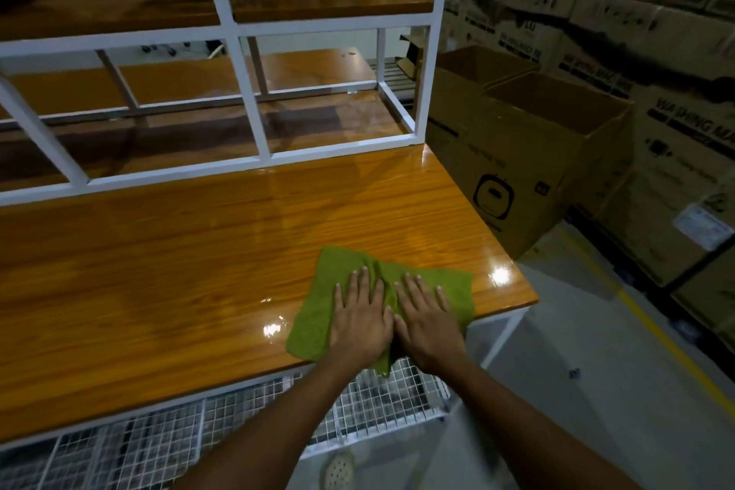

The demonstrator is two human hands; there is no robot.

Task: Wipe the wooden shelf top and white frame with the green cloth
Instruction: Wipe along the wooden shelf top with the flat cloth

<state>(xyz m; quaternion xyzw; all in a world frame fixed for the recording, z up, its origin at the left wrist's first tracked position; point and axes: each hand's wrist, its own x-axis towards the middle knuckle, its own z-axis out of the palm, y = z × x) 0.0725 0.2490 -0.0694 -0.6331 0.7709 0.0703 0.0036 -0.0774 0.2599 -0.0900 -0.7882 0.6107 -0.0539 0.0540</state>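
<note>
A green cloth [318,314] lies spread on the glossy wooden shelf top [179,259], near its front right corner, one edge hanging over the front. My left hand [360,320] and my right hand [427,324] press flat on the cloth side by side, fingers straight and pointing away from me. The white frame [254,99] rises behind the top, with more wooden shelves inside it.
Open cardboard boxes [529,155] stand right of the shelf, and stacked printed cartons [652,52] fill the wall behind them. A white wire mesh rack [199,426] sits under the wooden top. Grey floor with a yellow line [668,342] runs to the right.
</note>
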